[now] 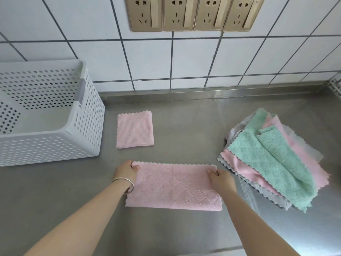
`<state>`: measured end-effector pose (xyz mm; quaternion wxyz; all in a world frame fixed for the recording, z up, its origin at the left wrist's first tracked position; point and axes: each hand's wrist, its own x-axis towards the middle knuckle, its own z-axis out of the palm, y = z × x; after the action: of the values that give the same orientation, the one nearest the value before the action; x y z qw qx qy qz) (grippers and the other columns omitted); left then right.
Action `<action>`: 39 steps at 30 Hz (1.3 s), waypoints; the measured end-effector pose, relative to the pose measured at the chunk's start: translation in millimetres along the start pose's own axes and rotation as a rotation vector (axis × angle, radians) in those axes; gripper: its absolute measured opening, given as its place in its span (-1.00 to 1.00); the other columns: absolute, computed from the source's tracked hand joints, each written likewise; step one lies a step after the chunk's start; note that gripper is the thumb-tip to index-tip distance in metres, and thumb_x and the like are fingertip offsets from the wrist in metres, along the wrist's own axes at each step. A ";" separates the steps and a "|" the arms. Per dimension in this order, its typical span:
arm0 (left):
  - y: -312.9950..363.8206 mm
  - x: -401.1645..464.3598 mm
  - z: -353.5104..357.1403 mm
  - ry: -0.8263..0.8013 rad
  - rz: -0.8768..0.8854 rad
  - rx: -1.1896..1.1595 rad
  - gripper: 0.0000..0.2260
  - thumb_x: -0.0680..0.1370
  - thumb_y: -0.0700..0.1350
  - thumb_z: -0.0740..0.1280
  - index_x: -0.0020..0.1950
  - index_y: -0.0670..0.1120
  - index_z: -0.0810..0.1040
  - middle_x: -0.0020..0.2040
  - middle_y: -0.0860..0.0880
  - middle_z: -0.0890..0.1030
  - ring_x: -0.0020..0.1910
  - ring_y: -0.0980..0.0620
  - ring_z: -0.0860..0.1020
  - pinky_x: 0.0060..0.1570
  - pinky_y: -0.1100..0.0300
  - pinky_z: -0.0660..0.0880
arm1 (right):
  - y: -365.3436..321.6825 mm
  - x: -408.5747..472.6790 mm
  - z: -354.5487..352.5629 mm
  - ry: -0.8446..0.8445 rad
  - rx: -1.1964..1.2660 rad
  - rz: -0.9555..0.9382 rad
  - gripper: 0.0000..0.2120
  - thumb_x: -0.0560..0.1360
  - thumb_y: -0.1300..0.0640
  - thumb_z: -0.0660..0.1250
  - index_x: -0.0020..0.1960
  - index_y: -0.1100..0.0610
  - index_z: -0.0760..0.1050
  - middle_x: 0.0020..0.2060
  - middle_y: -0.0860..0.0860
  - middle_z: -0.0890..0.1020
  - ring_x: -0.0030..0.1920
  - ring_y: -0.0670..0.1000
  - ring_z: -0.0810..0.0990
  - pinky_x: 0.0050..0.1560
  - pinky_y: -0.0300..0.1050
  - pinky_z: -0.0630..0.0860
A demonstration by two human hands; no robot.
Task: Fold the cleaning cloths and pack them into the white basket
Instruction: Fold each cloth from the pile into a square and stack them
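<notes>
I start with the steel tabletop (184,115), which looks slick and shiny; I judge a cloth could skate on it if I drag rather than lift during the next fold. The white basket (88,115) stands at the far left, against the tiled wall, and from what I can see of its inside no cloth is in it yet. It sits well apart from my working spot, so a folded piece carried over loosely could fall open on the way.

The unfolded pile (273,159) of green, pink and grey cloths lies to the right, fanned and untidy. Its near-left corner is close to my right hand (222,180), and I could snag it or drag it along if I swing that end across.

The pink cloth (173,185) in front of me is already folded into a long strip. My left hand (127,171) pinches its far left corner and my right hand pinches the far right corner. If I bring the ends together unevenly, the scalloped edges will not meet and the square will come out skewed.

One folded pink square (135,129) rests between the strip and the wall, just beside the basket.
</notes>
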<state>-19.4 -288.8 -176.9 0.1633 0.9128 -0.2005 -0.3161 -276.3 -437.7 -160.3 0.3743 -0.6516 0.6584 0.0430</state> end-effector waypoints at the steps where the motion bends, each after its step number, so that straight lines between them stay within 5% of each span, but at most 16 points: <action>1: 0.4 0.5 -0.1 -0.005 -0.008 0.012 -0.77 0.54 -0.07 0.22 0.03 -0.22 0.50 0.06 -0.25 0.58 0.03 -0.22 0.53 -0.08 0.13 0.37 | -0.4 0.3 -0.3 -0.001 0.006 -0.001 -0.74 0.55 0.00 0.18 0.02 0.12 0.56 0.02 0.17 0.63 0.07 0.18 0.55 -0.09 -0.12 0.36; 7: 7.1 -0.8 -0.9 0.011 -0.056 0.053 -0.71 0.56 -0.06 0.18 0.18 -0.19 0.48 0.18 -0.22 0.55 0.15 -0.21 0.49 0.09 0.07 0.42 | 1.6 6.5 3.5 0.041 0.036 0.022 -0.64 0.51 -0.06 0.21 -0.41 0.05 0.31 -0.26 0.09 0.54 -0.15 0.11 0.49 -0.17 -0.09 0.37; 9: 9.1 -3.3 -1.1 0.025 -0.064 0.086 -0.71 0.56 -0.04 0.17 0.19 -0.15 0.47 0.17 -0.20 0.55 0.13 -0.21 0.50 0.06 0.07 0.42 | -0.1 6.8 3.3 0.040 0.049 0.034 -0.67 0.51 -0.03 0.20 -0.39 0.05 0.33 -0.27 0.08 0.53 -0.16 0.11 0.49 -0.17 -0.09 0.38; 12: 10.4 -14.1 0.2 0.157 -0.039 0.096 -0.71 0.51 0.01 0.22 0.18 -0.08 0.42 0.12 -0.14 0.56 0.07 -0.19 0.52 -0.06 0.08 0.42 | -2.6 1.5 2.1 0.047 0.062 0.048 -0.89 0.49 0.03 0.19 -0.11 0.05 0.43 -0.16 0.07 0.56 -0.07 0.12 0.52 -0.11 -0.09 0.38; 16: 9.4 -31.9 19.3 0.390 0.396 0.281 -0.48 0.31 -0.02 0.45 0.24 -0.05 0.45 0.20 -0.13 0.52 0.10 -0.20 0.50 0.03 -0.05 0.47 | 5.3 -21.1 5.3 0.098 0.010 0.035 -0.74 0.43 0.08 0.27 0.09 0.09 0.33 -0.03 0.02 0.47 0.00 0.10 0.48 -0.08 -0.09 0.35; 19: 15.7 -51.6 41.3 0.222 0.707 0.519 -0.48 0.33 0.17 0.22 0.28 0.10 0.38 0.29 0.03 0.51 0.26 -0.07 0.46 0.22 -0.08 0.40 | 17.6 -37.9 11.5 0.124 -0.026 0.036 -0.59 0.42 0.07 0.29 0.23 0.11 0.31 0.15 0.04 0.43 0.15 0.09 0.45 0.05 -0.03 0.38; 21: 22.0 -62.5 52.8 0.061 0.762 0.612 -0.44 0.34 0.24 0.11 0.32 0.12 0.34 0.36 0.07 0.45 0.36 -0.06 0.40 0.27 -0.13 0.35 | 24.4 -46.7 16.3 0.112 -0.090 0.041 -0.59 0.45 0.01 0.26 0.25 0.10 0.29 0.18 0.04 0.41 0.19 0.08 0.43 0.10 -0.03 0.39; 22: 24.7 -65.1 57.7 0.018 0.779 0.660 -0.41 0.36 0.27 0.07 0.36 0.12 0.28 0.43 0.06 0.36 0.43 -0.05 0.30 0.33 -0.17 0.25 | 26.4 -50.6 18.3 0.116 -0.123 0.040 -0.61 0.47 -0.01 0.24 0.24 0.10 0.29 0.18 0.03 0.42 0.20 0.07 0.43 0.10 -0.05 0.39; 25: 24.8 -66.7 74.7 -0.121 0.817 0.729 -0.25 0.33 0.36 -0.10 0.48 0.16 -0.16 0.46 0.04 -0.37 0.45 0.00 -0.41 0.35 -0.17 -0.39 | 28.2 -58.6 21.0 0.118 -0.156 0.080 -0.65 0.47 0.00 0.18 0.21 0.11 0.32 0.15 0.03 0.48 0.18 0.07 0.46 0.08 -0.06 0.40; 27: 23.9 -66.8 77.6 -0.183 0.776 0.750 -0.21 0.28 0.40 -0.15 0.46 0.19 -0.28 0.41 0.03 -0.49 0.28 0.03 -0.65 0.25 -0.17 -0.54 | 26.1 -58.8 20.8 0.104 -0.143 0.135 -0.67 0.47 0.03 0.16 0.18 0.14 0.37 0.09 0.06 0.55 0.14 0.11 0.49 0.05 -0.05 0.42; 31: 31.3 -69.6 73.1 -0.244 0.702 0.765 -0.27 0.43 0.37 0.07 0.45 0.24 -0.26 0.47 0.07 -0.42 0.39 -0.01 -0.50 0.39 -0.22 -0.36 | 23.3 -56.4 17.3 0.054 -0.147 0.202 -0.59 0.51 0.00 0.02 0.15 0.15 0.53 0.11 0.09 0.57 0.19 0.14 0.45 0.15 -0.03 0.44; 34: 46.2 -77.2 65.6 -0.310 0.641 0.737 -0.27 0.42 0.31 0.19 0.46 0.26 -0.14 0.50 0.05 -0.36 0.47 -0.09 -0.38 0.42 -0.24 -0.26 | 19.5 -62.5 16.2 0.071 -0.123 0.130 -0.68 0.47 0.06 0.13 0.16 0.11 0.48 0.14 0.07 0.49 0.15 0.10 0.43 0.05 -0.08 0.40; 39: 85.9 -92.1 34.6 -0.279 0.453 0.082 -0.45 0.52 0.18 0.20 0.46 0.03 0.22 0.52 0.02 0.13 0.51 0.00 0.05 0.47 0.09 0.04 | 0.6 -90.4 21.6 0.276 -0.023 -0.097 -0.81 0.44 0.20 0.22 0.06 0.09 0.42 -0.10 0.03 0.58 -0.22 0.07 0.45 -0.26 -0.14 0.34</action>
<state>-130.6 -325.9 -119.1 0.1635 0.7981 -0.4329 -0.3858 -279.1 -351.3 -126.4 0.2745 -0.6867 0.6706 -0.0577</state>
